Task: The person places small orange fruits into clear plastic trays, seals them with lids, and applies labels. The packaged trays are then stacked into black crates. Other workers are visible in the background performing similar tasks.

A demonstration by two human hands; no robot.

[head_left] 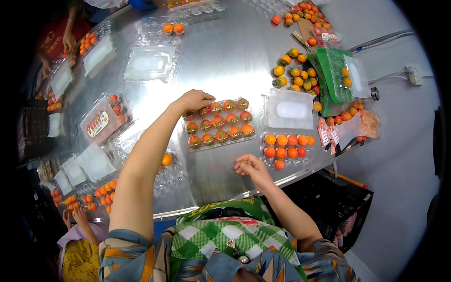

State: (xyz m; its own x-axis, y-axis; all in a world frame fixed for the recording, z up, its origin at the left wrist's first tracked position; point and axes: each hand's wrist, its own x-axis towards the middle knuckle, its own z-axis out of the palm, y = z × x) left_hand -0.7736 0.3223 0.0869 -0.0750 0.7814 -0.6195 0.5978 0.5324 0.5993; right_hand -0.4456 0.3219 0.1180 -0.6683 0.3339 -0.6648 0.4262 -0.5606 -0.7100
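Note:
On the metal table before me lies a clear plastic tray (225,135) with rows of orange-red fruits, green at their upturned ends, that look like small persimmons or tomatoes. My left hand (195,101) reaches over its far left corner, fingertips at the back row; whether it grips the tray or a fruit is hidden. My right hand (252,169) hovers near the tray's front right, fingers loosely curled, with nothing seen in it. To its right stands an open clear tray (308,155) partly filled with orange fruits. Behind that is a tray with a white foam liner (290,109).
Loose yellow-orange fruits (297,81) lie at the right beside green crates (334,77). A lidded, labelled pack (102,120) and lined trays (151,63) are on the left. A black crate (303,194) stands below the table. Co-workers' hands (79,215) are at the left edges.

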